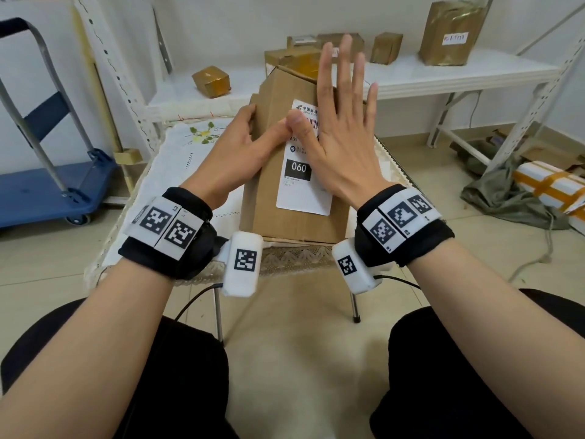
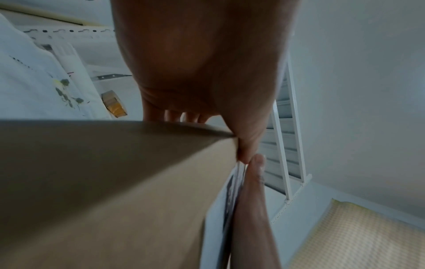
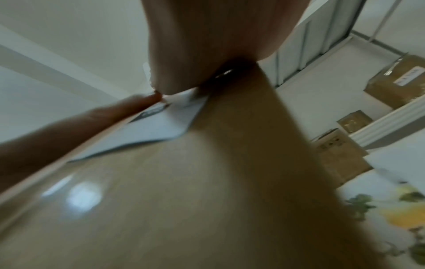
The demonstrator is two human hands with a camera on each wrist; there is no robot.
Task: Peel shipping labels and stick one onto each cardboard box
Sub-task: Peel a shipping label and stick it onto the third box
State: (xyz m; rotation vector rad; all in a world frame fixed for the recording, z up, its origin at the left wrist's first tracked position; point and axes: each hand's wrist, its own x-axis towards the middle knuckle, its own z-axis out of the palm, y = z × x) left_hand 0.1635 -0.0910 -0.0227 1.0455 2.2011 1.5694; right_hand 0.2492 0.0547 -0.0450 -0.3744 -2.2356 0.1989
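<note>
A tall cardboard box (image 1: 272, 201) stands tilted on the small cloth-covered table (image 1: 186, 160). A white shipping label (image 1: 300, 194) printed "060" lies on its front face. My left hand (image 1: 243, 144) grips the box's left edge, fingers curled round the side and thumb on the front beside the label. My right hand (image 1: 342, 137) lies flat on the label's upper part with straight, spread fingers. The two thumbs meet at the label's left edge. The left wrist view shows the box (image 2: 103, 182) and label (image 2: 214, 218) edge-on; in the right wrist view, the label (image 3: 156, 127) lies below my palm.
Behind the table a white metal shelf (image 1: 443, 74) carries several taped cardboard boxes, one large (image 1: 449, 30) and one small (image 1: 210, 80). A blue trolley (image 1: 47, 185) stands at the left. Wrapped parcels (image 1: 550, 185) and a grey cloth lie on the floor at the right.
</note>
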